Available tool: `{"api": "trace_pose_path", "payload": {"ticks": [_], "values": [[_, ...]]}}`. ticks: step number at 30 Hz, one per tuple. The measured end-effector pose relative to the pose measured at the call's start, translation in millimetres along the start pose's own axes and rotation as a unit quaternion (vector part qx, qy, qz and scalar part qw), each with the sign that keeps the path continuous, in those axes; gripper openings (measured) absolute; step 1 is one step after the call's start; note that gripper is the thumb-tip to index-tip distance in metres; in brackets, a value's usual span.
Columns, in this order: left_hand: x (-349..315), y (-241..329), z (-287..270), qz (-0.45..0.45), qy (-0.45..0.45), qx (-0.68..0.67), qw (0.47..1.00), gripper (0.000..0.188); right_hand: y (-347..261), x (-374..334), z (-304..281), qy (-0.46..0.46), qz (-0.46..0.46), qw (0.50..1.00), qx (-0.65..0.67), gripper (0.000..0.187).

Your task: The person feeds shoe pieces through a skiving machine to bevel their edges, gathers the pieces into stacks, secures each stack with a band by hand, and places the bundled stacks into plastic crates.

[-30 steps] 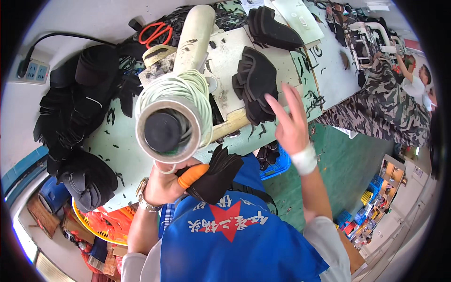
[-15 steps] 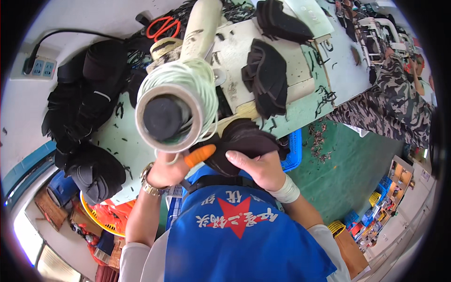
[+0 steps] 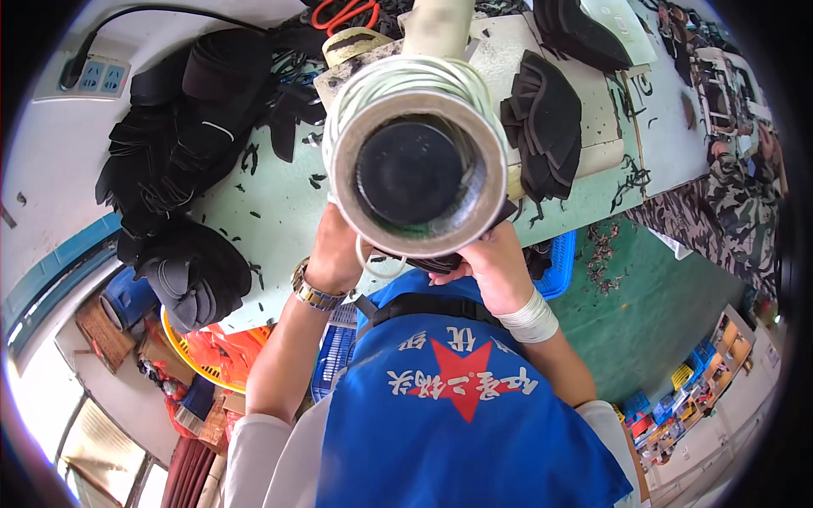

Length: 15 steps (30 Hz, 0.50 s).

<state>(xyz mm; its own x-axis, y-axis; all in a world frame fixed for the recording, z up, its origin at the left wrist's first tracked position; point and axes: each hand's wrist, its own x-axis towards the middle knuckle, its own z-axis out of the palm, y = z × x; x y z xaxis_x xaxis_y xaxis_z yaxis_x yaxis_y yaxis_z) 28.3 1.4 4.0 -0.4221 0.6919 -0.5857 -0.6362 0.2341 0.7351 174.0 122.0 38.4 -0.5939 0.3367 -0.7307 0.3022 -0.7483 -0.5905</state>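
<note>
A pale round machine head [image 3: 495, 173], with a dark disc inside its ring and whitish cord [image 3: 406, 76] wound around it, hangs over my hands and hides much of them. My left hand [image 3: 337, 245], with a metal watch on its wrist, reaches behind it, its fingers out of sight. Fingers bent, my right hand [image 3: 500, 267], white wrap at its wrist, grips black curved fabric pieces [image 3: 434, 266], of which only the lower edge shows beneath the ring. A fanned stack of similar black pieces [image 3: 546, 127] lies on the machine bed to the right.
Heaps of black pieces [image 3: 190, 271] cover the table's left side. Red-handled scissors [image 3: 345, 13] lie at the back among scraps. A blue basket [image 3: 559, 267] stands beyond the table's front edge, a yellow basket [image 3: 190, 356] at lower left. A person in camouflage clothing [image 3: 720, 199] is at the right.
The view has shifted, and the machine head now covers the black pieces and my left fingers, which showed before. My right hand has turned, its thumb no longer lying across the pieces' top.
</note>
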Motion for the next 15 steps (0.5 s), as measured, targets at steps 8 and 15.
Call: {"api": "trace_pose_path", "payload": {"ticks": [8, 15], "values": [[-3.5, 4.3, -19.8, -0.019, -0.089, -0.013, 0.996, 0.046, -8.5, -4.2, 9.8, 0.035, 0.008, 0.999, 0.020, 0.023], [-3.4, 19.2, -1.2, 0.086, -0.024, 0.192, 0.977, 0.034, -2.4, -4.0, 14.5, 0.075, -0.041, 0.995, 0.058, 0.023]]}}
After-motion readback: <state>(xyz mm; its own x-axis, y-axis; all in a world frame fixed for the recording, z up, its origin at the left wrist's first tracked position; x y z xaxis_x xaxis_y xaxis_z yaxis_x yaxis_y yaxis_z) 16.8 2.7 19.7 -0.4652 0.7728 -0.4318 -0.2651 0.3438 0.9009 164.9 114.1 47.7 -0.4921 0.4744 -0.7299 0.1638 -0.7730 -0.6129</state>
